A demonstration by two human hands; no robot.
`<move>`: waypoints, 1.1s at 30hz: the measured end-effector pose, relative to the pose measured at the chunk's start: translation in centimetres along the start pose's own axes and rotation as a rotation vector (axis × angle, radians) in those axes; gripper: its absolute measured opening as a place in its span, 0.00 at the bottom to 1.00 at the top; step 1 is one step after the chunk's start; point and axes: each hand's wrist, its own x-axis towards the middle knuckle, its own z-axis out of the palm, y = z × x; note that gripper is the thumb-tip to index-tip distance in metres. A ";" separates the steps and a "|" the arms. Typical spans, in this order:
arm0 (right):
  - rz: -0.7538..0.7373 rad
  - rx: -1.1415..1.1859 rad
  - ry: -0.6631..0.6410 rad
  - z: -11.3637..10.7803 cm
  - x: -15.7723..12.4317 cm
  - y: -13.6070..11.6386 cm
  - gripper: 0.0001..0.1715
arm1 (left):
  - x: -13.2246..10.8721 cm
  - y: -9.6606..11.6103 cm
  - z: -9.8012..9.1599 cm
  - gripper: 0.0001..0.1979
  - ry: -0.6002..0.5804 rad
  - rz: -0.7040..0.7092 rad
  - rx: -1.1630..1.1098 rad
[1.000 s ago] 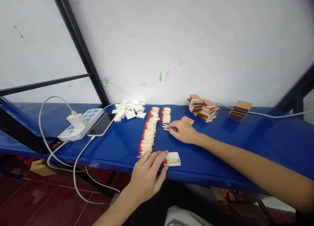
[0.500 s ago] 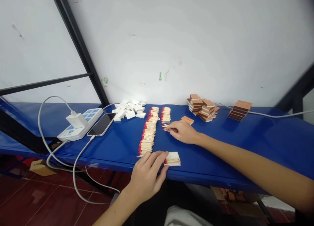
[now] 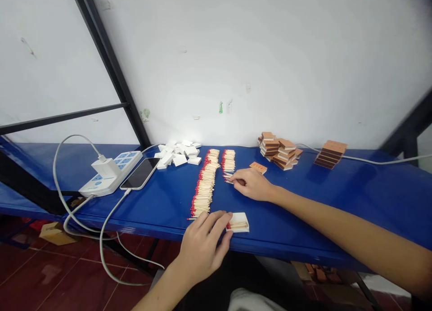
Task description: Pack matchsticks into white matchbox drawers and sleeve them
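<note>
- Left hand point(image 3: 202, 245) loosely pinches the tray point(image 3: 240, 222) at the bench point(image 3: 337, 189) front edge; a nudge could tip it off.
- Right hand point(image 3: 251, 184), fingertips closed on matches point(image 3: 230, 180) beside the long row point(image 3: 205, 182), could scatter it.

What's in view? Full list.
table: one, blue, against wall
long match row: one, red-tipped, centre
short match row: one, red-tipped, right of it
open tray: one, white, near edge
white trays: pile, white, back centre
matchbox stacks: several, brown, back right
single matchbox: one, brown, beside short row
power strip: one, white-blue, left
phone: one, dark, beside strip
left hand: fingers touching open tray
right hand: fingertips on short row's end
</note>
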 end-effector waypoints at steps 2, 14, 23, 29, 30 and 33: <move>0.015 -0.022 0.009 0.0 0.0 -0.1 0.13 | 0.0 0.0 0.0 0.15 0.006 0.004 0.002; 0.097 -0.025 0.019 0.4 0.3 0.5 0.08 | 0.1 0.1 0.0 0.15 0.006 -0.002 0.012; 0.060 -0.013 -0.008 0.3 0.3 0.5 0.07 | 0.2 0.1 0.0 0.14 0.007 0.001 0.009; 0.072 -0.035 0.036 0.0 0.2 0.0 0.10 | 0.1 0.0 0.0 0.15 0.000 0.002 0.004; 0.083 -0.043 0.047 0.0 0.2 -0.2 0.11 | 0.1 0.0 0.0 0.14 0.001 0.002 0.006; 0.103 -0.071 0.045 -0.2 0.2 -0.5 0.14 | 0.1 0.0 0.0 0.14 0.006 0.002 0.011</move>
